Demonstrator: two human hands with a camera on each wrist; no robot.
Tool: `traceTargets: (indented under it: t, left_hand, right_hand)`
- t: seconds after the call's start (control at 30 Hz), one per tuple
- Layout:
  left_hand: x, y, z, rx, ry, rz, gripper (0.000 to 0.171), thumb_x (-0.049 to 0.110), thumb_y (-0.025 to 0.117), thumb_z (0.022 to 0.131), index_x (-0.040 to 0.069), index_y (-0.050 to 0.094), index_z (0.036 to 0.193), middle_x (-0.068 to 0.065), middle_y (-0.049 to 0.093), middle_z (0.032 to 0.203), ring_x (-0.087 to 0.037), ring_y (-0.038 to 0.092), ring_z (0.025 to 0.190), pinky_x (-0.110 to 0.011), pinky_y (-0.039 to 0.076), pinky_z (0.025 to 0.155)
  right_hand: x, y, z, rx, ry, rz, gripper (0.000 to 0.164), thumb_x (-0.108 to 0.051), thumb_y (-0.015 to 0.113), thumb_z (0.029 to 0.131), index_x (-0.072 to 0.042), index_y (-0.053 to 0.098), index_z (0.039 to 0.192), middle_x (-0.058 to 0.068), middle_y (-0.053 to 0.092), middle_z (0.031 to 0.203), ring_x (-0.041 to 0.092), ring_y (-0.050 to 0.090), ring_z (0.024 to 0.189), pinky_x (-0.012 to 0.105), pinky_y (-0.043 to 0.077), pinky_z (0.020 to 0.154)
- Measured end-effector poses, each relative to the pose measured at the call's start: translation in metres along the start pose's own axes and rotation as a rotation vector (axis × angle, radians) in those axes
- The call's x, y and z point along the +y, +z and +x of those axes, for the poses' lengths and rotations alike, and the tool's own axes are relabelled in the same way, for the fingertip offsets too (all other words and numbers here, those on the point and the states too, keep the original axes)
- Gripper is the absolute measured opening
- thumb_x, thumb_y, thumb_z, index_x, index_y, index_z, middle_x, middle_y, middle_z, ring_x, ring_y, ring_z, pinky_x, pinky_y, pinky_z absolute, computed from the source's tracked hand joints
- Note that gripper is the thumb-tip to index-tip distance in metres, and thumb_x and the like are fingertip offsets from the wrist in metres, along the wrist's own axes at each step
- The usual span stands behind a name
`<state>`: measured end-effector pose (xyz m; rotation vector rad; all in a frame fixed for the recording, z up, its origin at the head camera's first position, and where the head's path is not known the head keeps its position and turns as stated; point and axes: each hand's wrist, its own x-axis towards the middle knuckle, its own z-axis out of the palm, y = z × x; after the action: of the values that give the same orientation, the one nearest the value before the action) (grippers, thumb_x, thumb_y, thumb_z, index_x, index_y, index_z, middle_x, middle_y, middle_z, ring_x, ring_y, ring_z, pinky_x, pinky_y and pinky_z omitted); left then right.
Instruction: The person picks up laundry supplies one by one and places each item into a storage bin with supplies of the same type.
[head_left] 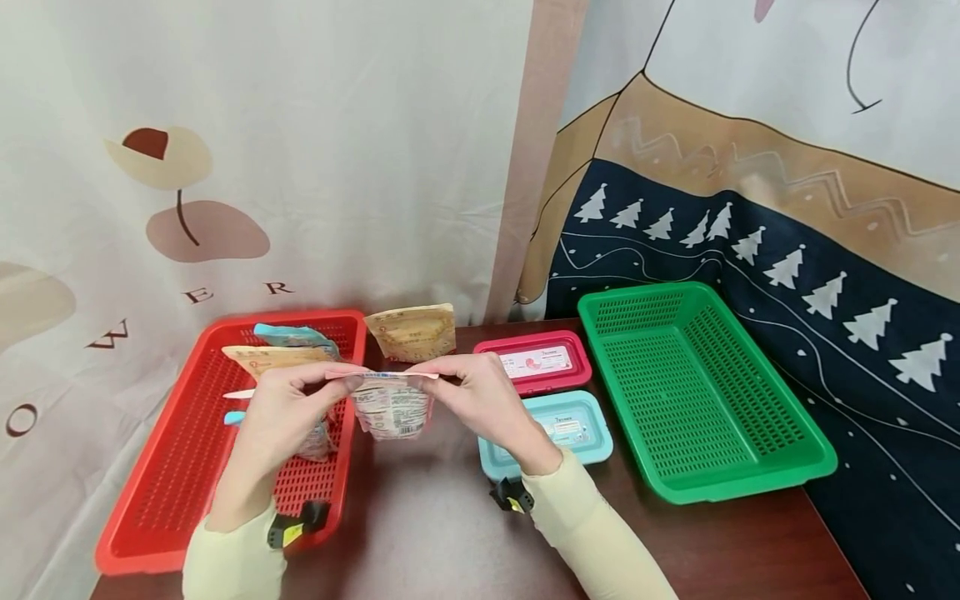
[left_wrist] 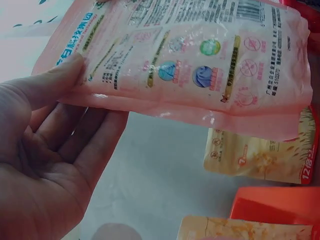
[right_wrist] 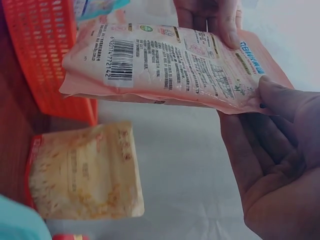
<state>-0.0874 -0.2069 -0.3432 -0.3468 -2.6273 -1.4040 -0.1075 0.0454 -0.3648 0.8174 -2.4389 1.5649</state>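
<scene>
A pink pouch [head_left: 393,410] with a barcode and printed text hangs over the table, just right of the red basket. Its top left corner is pinched by my left hand [head_left: 288,408], thumb on the printed side and fingers behind. My right hand [head_left: 480,398] pinches the top right corner the same way. In the left wrist view, the printed face of the pouch [left_wrist: 185,65] runs out from the thumb of my left hand [left_wrist: 55,145]. The right wrist view shows the barcode end of the pouch [right_wrist: 120,62] away from my right hand [right_wrist: 280,155].
The red basket [head_left: 161,467] at left holds several pouches, including a blue pouch [head_left: 296,336]. A tan pouch [head_left: 414,333] stands against the curtain. A pink-red lidded box [head_left: 573,358] and a light blue box [head_left: 596,429] lie beside the green basket [head_left: 757,417].
</scene>
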Motion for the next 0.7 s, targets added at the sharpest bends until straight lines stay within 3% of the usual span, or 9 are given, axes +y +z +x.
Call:
traceTargets:
  t: [0.4,0.7]
  left_hand:
    - [-0.007,-0.021,-0.012,0.090,0.025,-0.134,0.016,-0.002,0.075,0.092,-0.006,0.077,0.107,0.010,0.078,0.089,-0.004,0.068,0.083,-0.018,0.054,0.068]
    - [-0.009,-0.038,-0.025,0.145,-0.030,-0.184,0.017,-0.003,0.075,0.092,-0.002,0.079,0.108,0.008,0.078,0.089,-0.006,0.068,0.078,-0.017,0.054,0.065]
  right_hand:
    - [-0.021,0.016,0.005,-0.004,-0.025,0.051,0.014,-0.023,0.077,0.096,-0.017,0.083,0.106,-0.006,0.079,0.096,-0.001,0.057,0.072,0.019,0.042,0.058]
    - [-0.032,0.030,0.011,-0.032,-0.067,0.122,0.016,-0.024,0.075,0.097,-0.015,0.082,0.108,-0.007,0.078,0.097,-0.002,0.056,0.072,0.018,0.041,0.059]
